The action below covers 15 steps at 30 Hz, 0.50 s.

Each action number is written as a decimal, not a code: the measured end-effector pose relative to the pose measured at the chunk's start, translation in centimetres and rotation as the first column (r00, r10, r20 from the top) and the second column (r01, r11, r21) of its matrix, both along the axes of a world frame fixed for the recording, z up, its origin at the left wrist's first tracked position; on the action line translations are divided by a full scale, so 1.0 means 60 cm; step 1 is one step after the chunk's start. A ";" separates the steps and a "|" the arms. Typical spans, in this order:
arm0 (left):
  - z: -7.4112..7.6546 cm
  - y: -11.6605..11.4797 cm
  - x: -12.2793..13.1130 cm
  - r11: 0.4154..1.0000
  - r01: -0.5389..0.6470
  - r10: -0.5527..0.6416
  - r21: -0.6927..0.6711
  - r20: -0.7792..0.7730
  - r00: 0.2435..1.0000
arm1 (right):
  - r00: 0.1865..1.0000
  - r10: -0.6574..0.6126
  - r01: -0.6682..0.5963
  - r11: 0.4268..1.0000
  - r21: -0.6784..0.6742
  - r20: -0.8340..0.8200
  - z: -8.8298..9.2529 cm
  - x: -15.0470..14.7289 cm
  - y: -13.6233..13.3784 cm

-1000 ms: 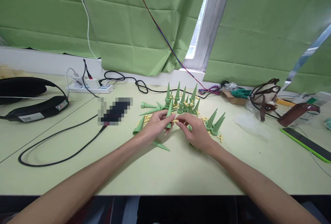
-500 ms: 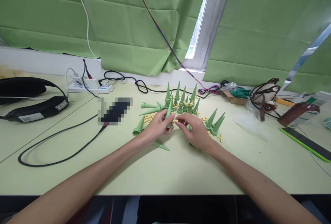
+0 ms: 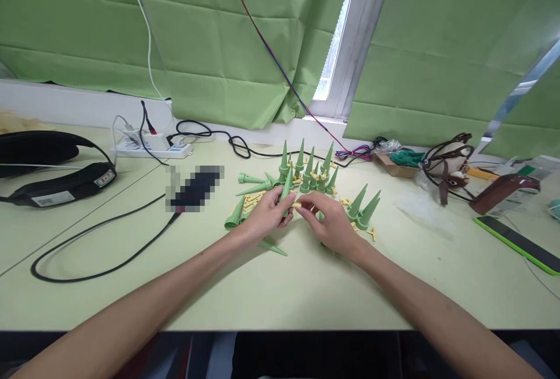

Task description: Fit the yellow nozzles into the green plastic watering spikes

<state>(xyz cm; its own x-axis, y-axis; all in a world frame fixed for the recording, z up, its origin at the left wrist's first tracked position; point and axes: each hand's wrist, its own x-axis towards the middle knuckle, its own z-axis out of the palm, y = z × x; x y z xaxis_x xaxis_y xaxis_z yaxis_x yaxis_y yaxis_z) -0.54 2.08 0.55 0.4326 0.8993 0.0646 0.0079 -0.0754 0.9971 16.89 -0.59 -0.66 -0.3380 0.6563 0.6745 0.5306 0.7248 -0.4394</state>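
Observation:
My left hand (image 3: 273, 210) is closed around a green plastic spike (image 3: 287, 183), its tapered tip pointing up and its lower end partly hidden by my fingers. Between the thumb and forefinger of my right hand (image 3: 321, 216) is a small yellow plastic valve (image 3: 296, 204), held right beside the spike. Whether the two touch I cannot tell. Behind my hands stand several green spikes (image 3: 308, 172) with yellow pieces on or around them. A pile of loose yellow valves (image 3: 251, 199) lies left of my left hand, among spikes lying on their sides (image 3: 254, 188).
To the left are a black cable, a blurred-out dark device (image 3: 195, 189) and a power strip (image 3: 153, 147). Two upright spikes (image 3: 368, 211) stand to the right, near a loose yellow piece (image 3: 372, 233). Farther right are a phone (image 3: 518, 244), a brown glossy object (image 3: 505, 193) and a cardboard box (image 3: 394, 164).
Almost nothing differs. Both hands stay together in the same place, still holding the spike and the yellow valve.

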 end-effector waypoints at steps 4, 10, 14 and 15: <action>0.002 -0.001 0.001 1.000 -0.006 0.006 0.015 -0.016 1.000 | 1.000 0.009 -0.009 1.000 0.005 0.003 0.001 0.000 -0.001; 0.001 -0.002 0.002 1.000 -0.022 0.022 0.006 -0.007 1.000 | 1.000 0.008 -0.008 1.000 0.009 0.008 0.001 0.000 0.000; -0.002 -0.001 0.001 1.000 -0.028 0.028 -0.014 0.015 1.000 | 1.000 0.003 -0.003 1.000 0.014 0.003 -0.001 0.000 0.002; -0.002 -0.001 0.001 1.000 -0.025 0.025 -0.013 0.017 1.000 | 1.000 0.002 -0.002 1.000 0.013 0.001 -0.001 0.000 0.002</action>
